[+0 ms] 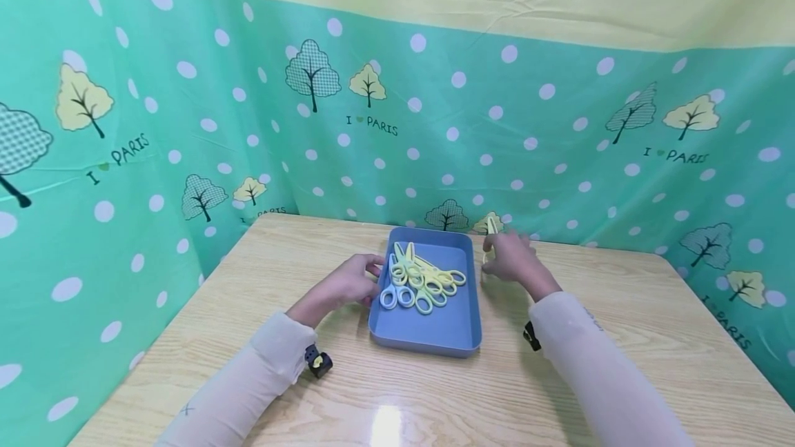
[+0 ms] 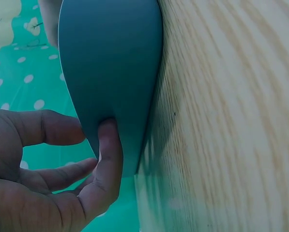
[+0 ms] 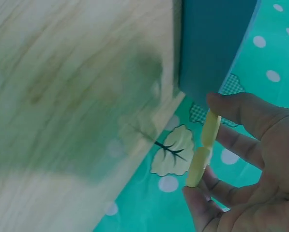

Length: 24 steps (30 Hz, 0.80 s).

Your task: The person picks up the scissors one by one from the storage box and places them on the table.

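A shallow blue tray [image 1: 422, 332] stands on the table with several small scissors inside. Blue scissors [image 1: 389, 297] lie at its left wall, and green scissors [image 1: 424, 303] and yellow scissors [image 1: 458, 277] overlap beside them. My left hand [image 1: 354, 283] holds the tray's left side, fingers at the rim and one against the outer wall [image 2: 110, 63]. Just right of the tray, my right hand [image 1: 514, 257] pinches a pair of yellow scissors [image 3: 202, 154] by the handle loops, seen edge-on in the right wrist view. Their blades point up in the head view.
The wooden table [image 1: 621, 336] reaches back to a green curtain [image 1: 373, 178] printed with trees and dots, which hangs close behind the tray. Black straps with small devices sit at both wrists, one on the left wrist [image 1: 319, 361].
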Tool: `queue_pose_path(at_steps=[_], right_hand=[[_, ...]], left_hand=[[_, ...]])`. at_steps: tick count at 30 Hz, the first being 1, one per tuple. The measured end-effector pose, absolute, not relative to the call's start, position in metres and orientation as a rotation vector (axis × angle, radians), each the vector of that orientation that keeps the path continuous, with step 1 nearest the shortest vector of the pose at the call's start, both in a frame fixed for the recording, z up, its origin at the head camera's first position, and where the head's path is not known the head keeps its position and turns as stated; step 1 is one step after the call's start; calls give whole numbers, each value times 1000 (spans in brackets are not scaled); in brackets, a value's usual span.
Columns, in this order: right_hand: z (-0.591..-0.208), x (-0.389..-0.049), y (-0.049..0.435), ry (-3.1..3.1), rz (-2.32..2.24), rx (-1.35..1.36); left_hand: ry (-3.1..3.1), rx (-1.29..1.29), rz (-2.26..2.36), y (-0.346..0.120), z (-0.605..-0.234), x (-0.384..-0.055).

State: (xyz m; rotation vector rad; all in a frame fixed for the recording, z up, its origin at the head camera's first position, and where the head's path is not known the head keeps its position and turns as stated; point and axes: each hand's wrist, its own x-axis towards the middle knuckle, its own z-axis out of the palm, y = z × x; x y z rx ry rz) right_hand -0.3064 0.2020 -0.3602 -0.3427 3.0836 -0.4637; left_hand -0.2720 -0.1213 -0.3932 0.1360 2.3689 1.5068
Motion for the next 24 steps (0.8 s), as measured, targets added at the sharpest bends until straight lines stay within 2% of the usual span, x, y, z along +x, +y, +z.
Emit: queue_pose_path(at_steps=[13,24], right_hand=[[-382,-316,212,2976,-390,-388],[-394,-317,214,2910,-450,-279]], left_hand=[[2388,122,1480,-121,-392,-271],[2372,108,1496,-120,-390,-269]])
